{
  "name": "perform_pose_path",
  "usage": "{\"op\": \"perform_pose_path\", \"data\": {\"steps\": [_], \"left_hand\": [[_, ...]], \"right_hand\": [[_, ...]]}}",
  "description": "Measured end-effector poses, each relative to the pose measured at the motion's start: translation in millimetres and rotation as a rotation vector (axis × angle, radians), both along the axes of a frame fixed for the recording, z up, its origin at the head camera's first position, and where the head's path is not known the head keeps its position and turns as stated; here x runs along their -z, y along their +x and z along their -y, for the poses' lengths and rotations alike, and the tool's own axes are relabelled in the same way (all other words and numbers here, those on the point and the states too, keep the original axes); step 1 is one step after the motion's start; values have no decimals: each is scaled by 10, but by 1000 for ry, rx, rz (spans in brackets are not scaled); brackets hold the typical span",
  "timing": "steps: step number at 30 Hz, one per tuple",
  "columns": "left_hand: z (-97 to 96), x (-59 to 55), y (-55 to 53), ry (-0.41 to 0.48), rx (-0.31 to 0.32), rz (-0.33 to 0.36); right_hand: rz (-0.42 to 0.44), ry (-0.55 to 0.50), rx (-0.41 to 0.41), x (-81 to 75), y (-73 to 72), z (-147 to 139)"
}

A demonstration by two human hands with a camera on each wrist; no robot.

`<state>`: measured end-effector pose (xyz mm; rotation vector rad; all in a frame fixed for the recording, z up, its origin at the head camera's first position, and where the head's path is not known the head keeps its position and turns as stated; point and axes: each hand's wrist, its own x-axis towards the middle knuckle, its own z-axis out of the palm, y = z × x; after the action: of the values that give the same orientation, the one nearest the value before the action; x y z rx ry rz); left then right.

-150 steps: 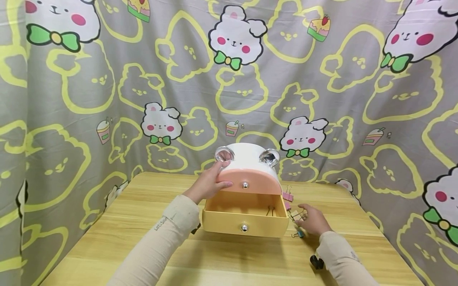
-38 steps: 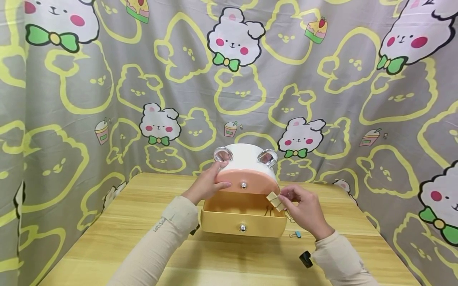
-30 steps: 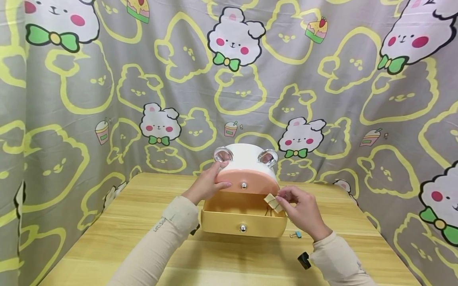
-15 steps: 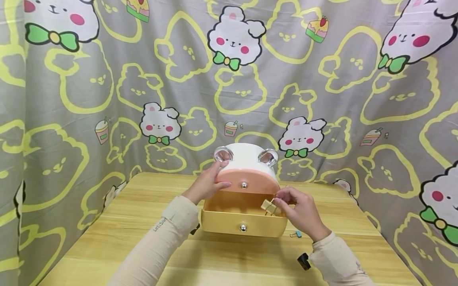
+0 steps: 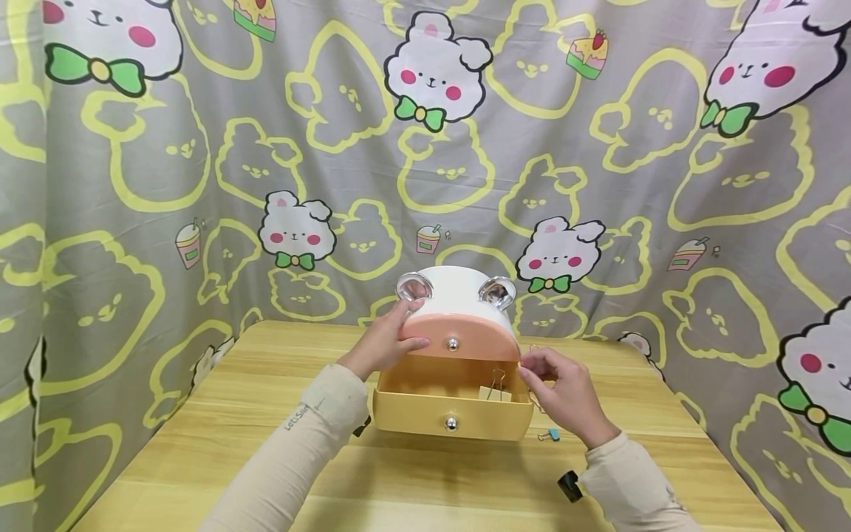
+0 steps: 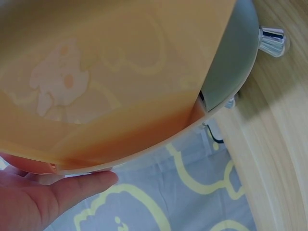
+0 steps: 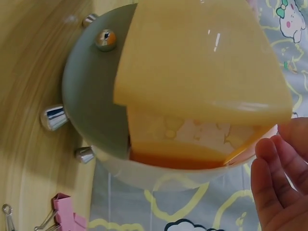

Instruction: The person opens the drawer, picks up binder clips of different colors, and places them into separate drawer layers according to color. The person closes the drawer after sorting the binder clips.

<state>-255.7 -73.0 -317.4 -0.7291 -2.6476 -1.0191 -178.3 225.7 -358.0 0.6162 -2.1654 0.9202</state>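
A bear-eared white desktop drawer organizer (image 5: pixel 459 292) stands on the table, its yellow drawer (image 5: pixel 415 414) pulled out below the pink one (image 5: pixel 488 340). My left hand (image 5: pixel 382 341) grips its upper left side, thumb across the pink front; the other fingers are mostly hidden. Inside the yellow drawer, near its right side, a cream binder clip (image 5: pixel 488 393) lies with its wire handles up. Beside the organizer's right edge is my right hand (image 5: pixel 565 388), fingers loosely bent with nothing between them. In the right wrist view those fingers (image 7: pixel 264 192) are close to the drawer's edge.
A small blue binder clip (image 5: pixel 552 435) lies on the table right of the drawer. Pink binder clips (image 7: pixel 64 211) lie by the organizer's right side. Below the yellow drawer sits a green drawer (image 7: pixel 91 96). A patterned curtain (image 5: pixel 359 295) hangs behind the table.
My right hand lifted the cream binder clip from the table, brought it over the yellow drawer and let go of it inside. My left hand stayed on the organizer.
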Motion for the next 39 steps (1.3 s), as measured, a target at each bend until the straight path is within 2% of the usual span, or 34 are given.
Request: {"op": "perform_pose_path", "data": {"steps": [11,21,28,35,39], "left_hand": [[7,18,-16,2,-2,-9],[2,18,-4,2,-1,-14],[6,19,-3,2,-1,-17],[6,21,-3,3,-1,-18],[4,23,-5,5,1,-19]], "right_hand": [[92,-13,54,195,-108,-155],[284,34,154,483,-192,-400],[425,63,148,696,-240,-581],[620,148,152,860,-240,-706],[672,202,108,921,-242,-758]]}}
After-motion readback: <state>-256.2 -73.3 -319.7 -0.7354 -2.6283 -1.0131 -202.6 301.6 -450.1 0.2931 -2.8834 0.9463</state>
